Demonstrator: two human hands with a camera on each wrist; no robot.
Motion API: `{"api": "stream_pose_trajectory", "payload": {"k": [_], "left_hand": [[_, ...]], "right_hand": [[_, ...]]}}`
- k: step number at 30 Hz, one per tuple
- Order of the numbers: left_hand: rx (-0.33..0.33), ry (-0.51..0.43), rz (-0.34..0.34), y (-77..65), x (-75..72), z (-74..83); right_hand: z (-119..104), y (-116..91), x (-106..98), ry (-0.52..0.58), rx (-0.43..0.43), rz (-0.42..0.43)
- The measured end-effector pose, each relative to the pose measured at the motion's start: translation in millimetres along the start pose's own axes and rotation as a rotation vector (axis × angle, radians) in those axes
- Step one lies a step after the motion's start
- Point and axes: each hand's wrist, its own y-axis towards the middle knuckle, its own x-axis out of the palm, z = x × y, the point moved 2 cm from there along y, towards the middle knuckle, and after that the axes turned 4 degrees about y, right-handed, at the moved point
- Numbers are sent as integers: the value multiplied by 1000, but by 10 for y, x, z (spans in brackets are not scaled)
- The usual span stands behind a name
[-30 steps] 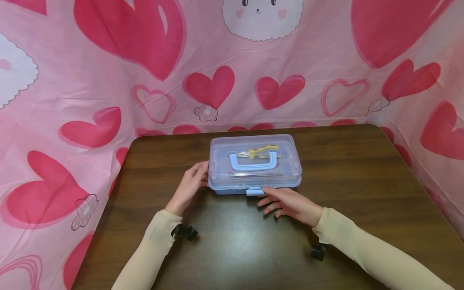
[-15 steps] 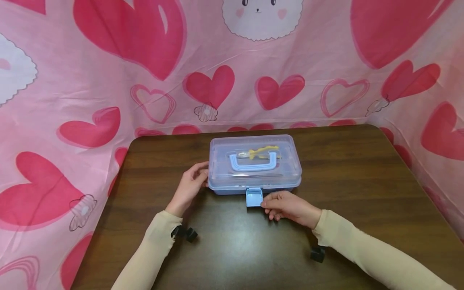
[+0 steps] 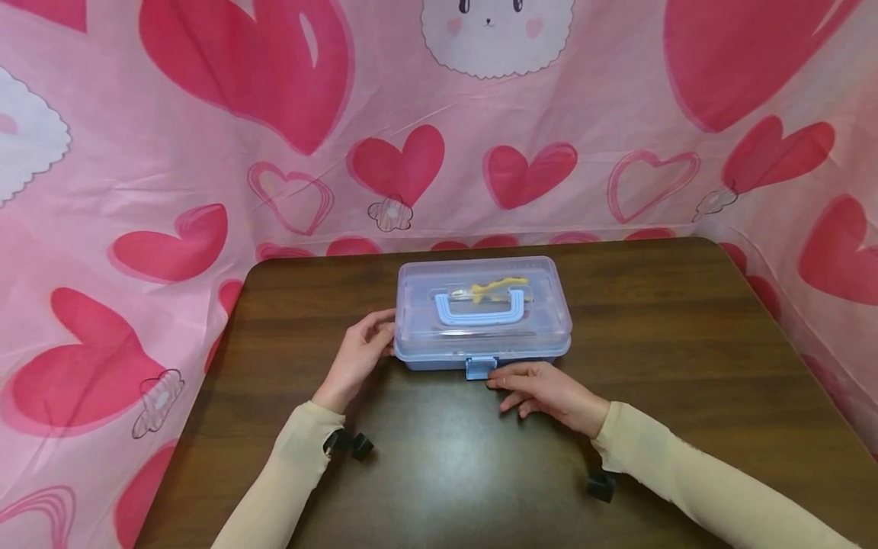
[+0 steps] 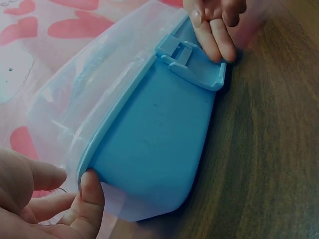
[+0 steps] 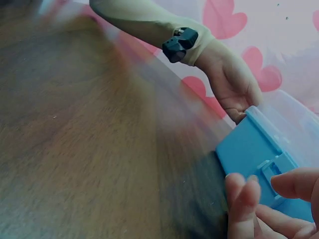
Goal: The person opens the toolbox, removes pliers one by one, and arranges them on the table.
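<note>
A box with a blue base and a clear lid stands on the brown table. Its pale blue carrying handle lies on the lid, and a yellow-handled tool shows through. My left hand rests against the box's left end, a fingertip at the corner just under the lid rim. At the front, the blue latch is swung out from the lid edge. My right hand has its fingertips at the latch's outer right edge, the fingers loosely extended.
Pink heart-printed cloth hangs behind and along both sides of the table. Black wrist cameras hang below both cuffs. The lid sits down on the base.
The latch swings out and down from the lid edge, then tips further downward. My right hand follows it, pinching it midway and now with looser fingers. The left hand stays at the box's end.
</note>
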Motion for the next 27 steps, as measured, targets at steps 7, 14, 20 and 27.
{"api": "stream_pose_trajectory", "payload": {"k": [7, 14, 20, 27], "left_hand": [[1, -24, 5, -10, 8, -13], [6, -54, -6, -58, -35, -42], [46, -29, -38, -131, -100, -54], [113, 57, -74, -209, -161, -76]], "right_hand": [[46, -71, -74, -16, -7, -35], [23, -179, -260, -42, -19, -4], [21, -307, -491, -128, -34, 35], [-74, -481, -778, -250, -90, 111]]}}
